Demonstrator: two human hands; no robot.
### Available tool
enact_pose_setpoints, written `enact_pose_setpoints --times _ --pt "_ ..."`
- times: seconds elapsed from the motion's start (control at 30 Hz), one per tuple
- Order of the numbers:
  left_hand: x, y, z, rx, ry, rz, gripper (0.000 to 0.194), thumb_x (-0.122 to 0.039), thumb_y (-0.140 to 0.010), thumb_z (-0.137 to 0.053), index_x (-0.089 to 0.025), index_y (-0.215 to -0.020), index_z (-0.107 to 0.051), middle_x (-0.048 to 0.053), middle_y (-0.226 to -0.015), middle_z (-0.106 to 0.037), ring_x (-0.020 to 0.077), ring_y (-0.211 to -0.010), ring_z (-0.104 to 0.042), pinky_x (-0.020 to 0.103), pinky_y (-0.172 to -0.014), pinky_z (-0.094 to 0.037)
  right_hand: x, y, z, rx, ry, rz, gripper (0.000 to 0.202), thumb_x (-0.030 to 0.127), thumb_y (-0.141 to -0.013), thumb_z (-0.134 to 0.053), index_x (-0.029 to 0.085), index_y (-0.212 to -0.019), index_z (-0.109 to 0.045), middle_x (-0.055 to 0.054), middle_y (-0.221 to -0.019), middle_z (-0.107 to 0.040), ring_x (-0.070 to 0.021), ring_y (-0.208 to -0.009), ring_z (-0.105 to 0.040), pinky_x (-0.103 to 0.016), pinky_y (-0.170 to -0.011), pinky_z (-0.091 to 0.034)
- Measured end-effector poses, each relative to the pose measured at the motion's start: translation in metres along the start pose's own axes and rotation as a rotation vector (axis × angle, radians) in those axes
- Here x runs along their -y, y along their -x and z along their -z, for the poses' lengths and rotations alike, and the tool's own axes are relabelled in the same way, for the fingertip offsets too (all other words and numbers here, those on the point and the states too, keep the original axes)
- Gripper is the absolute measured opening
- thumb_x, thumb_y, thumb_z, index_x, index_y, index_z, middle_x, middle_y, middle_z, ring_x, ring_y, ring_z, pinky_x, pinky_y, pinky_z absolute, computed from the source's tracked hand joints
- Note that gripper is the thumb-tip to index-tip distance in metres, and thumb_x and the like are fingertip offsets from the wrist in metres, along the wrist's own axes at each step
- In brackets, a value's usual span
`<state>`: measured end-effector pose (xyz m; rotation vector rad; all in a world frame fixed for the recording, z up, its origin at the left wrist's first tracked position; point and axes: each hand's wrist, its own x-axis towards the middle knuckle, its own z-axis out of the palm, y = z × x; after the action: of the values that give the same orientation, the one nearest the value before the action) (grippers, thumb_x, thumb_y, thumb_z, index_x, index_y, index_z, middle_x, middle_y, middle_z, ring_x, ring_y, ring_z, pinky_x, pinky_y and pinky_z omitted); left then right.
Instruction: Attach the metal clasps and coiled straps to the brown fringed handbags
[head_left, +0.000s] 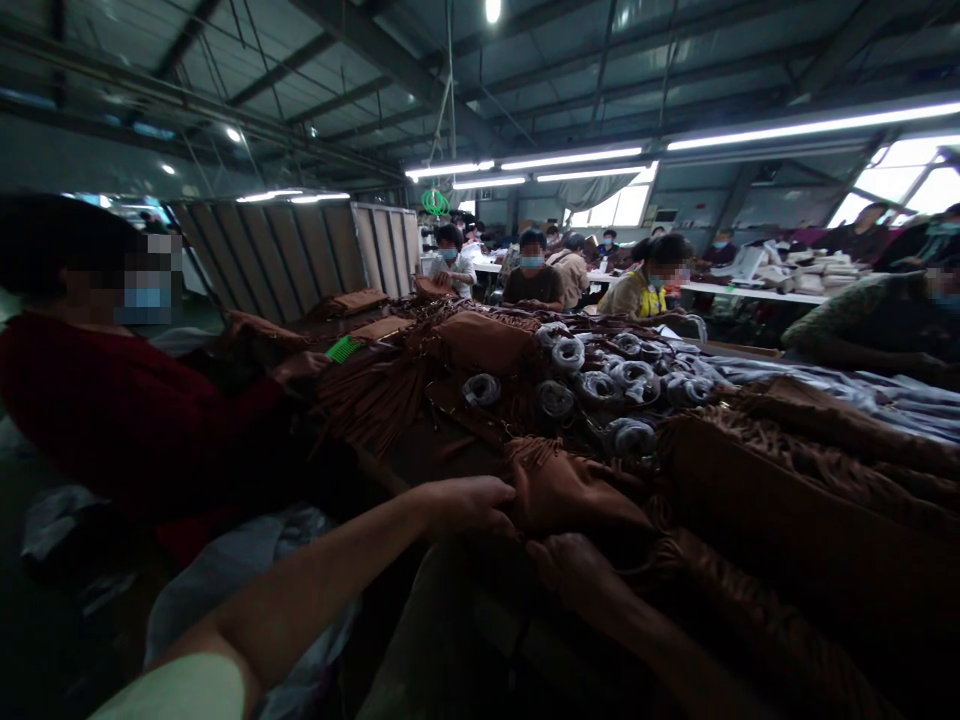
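A brown fringed bag (574, 490) lies at the near edge of the worktable, in front of me. My left hand (474, 503) is closed on its left edge, with the fingertips pressed together at the corner. Just below and to the right, my right hand (570, 565) is closed at the bag's lower edge; shadow hides most of its fingers. Fringe strands hang over the bag's upper left part. Beyond it lie several coiled straps in clear plastic wrap (555, 398).
Brown fringed pieces are heaped on the right (795, 500). Another brown bag (484, 340) lies farther back. To the left, a co-worker in a red top (150, 400) holds a green brush-like thing (343, 348) over fringe. Several people sit at tables behind.
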<state>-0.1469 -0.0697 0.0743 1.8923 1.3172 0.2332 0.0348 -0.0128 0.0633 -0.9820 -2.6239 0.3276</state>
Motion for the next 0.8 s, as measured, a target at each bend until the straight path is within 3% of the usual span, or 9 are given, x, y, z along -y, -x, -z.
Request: enact_pose_setpoints --times 0.07,0.13,0.23,0.37,0.53,0.73,0.8 --pt "0.003 0.001 0.013 -0.002 -0.214 -0.033 0.015 -0.026 -0.075 -0.064 -0.018 -0.088 -0.063 0.0 -0.078 -0.064 0.0149 -0.07 -0.057 0.022 -0.06 -0.04 -0.003 0.006 0.002 0.054 -0.001 -0.04 0.03 0.044 -0.09 -0.049 0.018 -0.088 -0.062 -0.003 -0.083 -0.064 -0.0136 -0.073 -0.059 -0.028 -0.066 -0.047" --pt "0.012 0.0 0.025 -0.046 -0.353 -0.049 0.014 -0.021 -0.077 -0.06 -0.019 -0.09 -0.062 0.002 -0.087 -0.066 0.0173 -0.081 -0.059 0.023 -0.068 -0.042 -0.008 0.03 0.001 0.119 -0.003 -0.082 0.033 0.041 -0.089 -0.048 0.017 -0.072 -0.064 -0.003 -0.066 -0.063 -0.0142 -0.062 -0.058 -0.025 -0.056 -0.041" --pt "0.03 -0.007 0.041 -0.125 -0.437 -0.022 0.017 -0.021 -0.08 -0.057 -0.019 -0.096 -0.06 0.005 -0.097 -0.065 0.0197 -0.091 -0.06 0.024 -0.074 -0.042 -0.019 0.072 0.005 0.252 -0.004 -0.168 0.048 0.038 -0.092 -0.04 0.016 -0.053 -0.059 -0.005 -0.05 -0.058 -0.0108 -0.043 -0.05 -0.023 -0.046 -0.029" --pt "0.04 -0.023 0.054 -0.166 -0.442 -0.025 0.015 -0.019 -0.08 -0.054 -0.016 -0.094 -0.059 0.006 -0.095 -0.064 0.0194 -0.089 -0.059 0.024 -0.075 -0.042 -0.041 0.095 0.032 0.397 0.055 -0.25 0.051 0.038 -0.092 -0.037 0.016 -0.054 -0.061 -0.006 -0.054 -0.061 -0.0099 -0.043 -0.048 -0.024 -0.046 -0.022" --pt "0.034 -0.035 0.059 -0.199 -0.41 -0.067 0.013 -0.013 -0.077 -0.052 -0.015 -0.089 -0.059 0.004 -0.089 -0.063 0.0174 -0.086 -0.058 0.022 -0.074 -0.04 -0.06 0.093 0.053 0.393 0.134 -0.223 0.044 0.035 -0.091 -0.042 0.016 -0.058 -0.063 -0.007 -0.058 -0.062 -0.012 -0.046 -0.051 -0.025 -0.047 -0.022" --pt "0.047 -0.024 0.05 -0.031 -0.246 0.076 0.015 -0.016 -0.079 -0.049 -0.016 -0.091 -0.058 0.001 -0.082 -0.062 0.0141 -0.07 -0.057 0.021 -0.064 -0.042 -0.056 0.103 0.032 0.331 0.238 -0.241 0.04 0.037 -0.089 -0.047 0.015 -0.061 -0.067 -0.011 -0.06 -0.064 -0.0175 -0.053 -0.059 -0.026 -0.049 -0.025" --pt "0.039 -0.019 0.044 -0.141 -0.322 0.141 0.016 -0.018 -0.077 -0.054 -0.016 -0.093 -0.058 0.004 -0.088 -0.062 0.0174 -0.079 -0.058 0.025 -0.07 -0.044 -0.053 0.104 0.03 0.319 0.253 -0.27 0.04 0.037 -0.088 -0.047 0.015 -0.062 -0.067 -0.012 -0.064 -0.066 -0.019 -0.056 -0.061 -0.026 -0.05 -0.026"
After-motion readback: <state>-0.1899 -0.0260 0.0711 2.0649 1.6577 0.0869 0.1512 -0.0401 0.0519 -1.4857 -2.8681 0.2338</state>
